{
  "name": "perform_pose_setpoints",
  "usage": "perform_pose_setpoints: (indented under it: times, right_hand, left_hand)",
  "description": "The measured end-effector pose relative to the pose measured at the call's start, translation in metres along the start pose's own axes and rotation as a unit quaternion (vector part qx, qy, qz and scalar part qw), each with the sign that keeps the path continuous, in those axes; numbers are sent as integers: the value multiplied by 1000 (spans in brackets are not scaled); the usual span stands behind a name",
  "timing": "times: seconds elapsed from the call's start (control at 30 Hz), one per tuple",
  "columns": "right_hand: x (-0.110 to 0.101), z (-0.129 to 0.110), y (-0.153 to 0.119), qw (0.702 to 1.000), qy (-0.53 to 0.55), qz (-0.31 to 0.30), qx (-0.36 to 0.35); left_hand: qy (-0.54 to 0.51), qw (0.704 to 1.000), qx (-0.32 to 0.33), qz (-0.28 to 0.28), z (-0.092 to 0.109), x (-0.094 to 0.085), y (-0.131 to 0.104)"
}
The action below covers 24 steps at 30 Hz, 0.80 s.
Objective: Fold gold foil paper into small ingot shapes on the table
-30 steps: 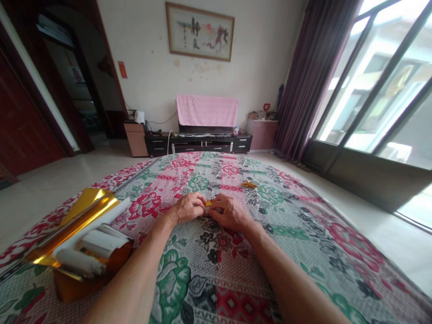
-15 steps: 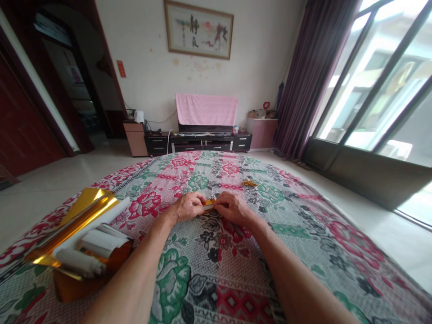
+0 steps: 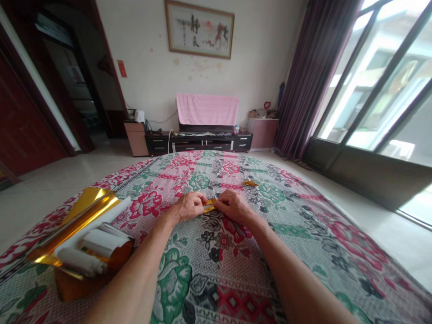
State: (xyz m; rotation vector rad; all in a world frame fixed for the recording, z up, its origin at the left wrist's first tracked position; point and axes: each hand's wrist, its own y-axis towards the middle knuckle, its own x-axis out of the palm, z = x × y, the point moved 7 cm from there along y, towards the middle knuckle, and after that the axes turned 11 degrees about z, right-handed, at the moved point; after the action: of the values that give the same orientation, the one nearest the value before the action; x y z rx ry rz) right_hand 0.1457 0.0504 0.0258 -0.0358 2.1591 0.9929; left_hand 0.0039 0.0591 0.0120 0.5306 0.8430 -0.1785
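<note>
Pinching narrow gold-and-white paper strip (image 3: 209,205) at twelve o'clock, with nearly closed left hand (image 3: 188,207) and right hand (image 3: 235,207); apparently mid-fold, calling for even fingertip pressure.

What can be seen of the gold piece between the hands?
The gold piece is a small, narrow strip, shiny like foil or coated paper, with a pale band along its middle. It looks folded, though the fold details are too small to tell. It lies roughly crosswise, low over the flowered cloth, its ends pinched by the left hand and right hand.
</note>
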Motion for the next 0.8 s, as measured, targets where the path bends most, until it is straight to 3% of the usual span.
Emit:
perform_pose_setpoints:
  times: [0.8]
  right_hand:
    - [1, 4, 0, 999, -26, -7, 41]
  left_hand:
    - [20, 998, 46, 46, 10, -3, 0]
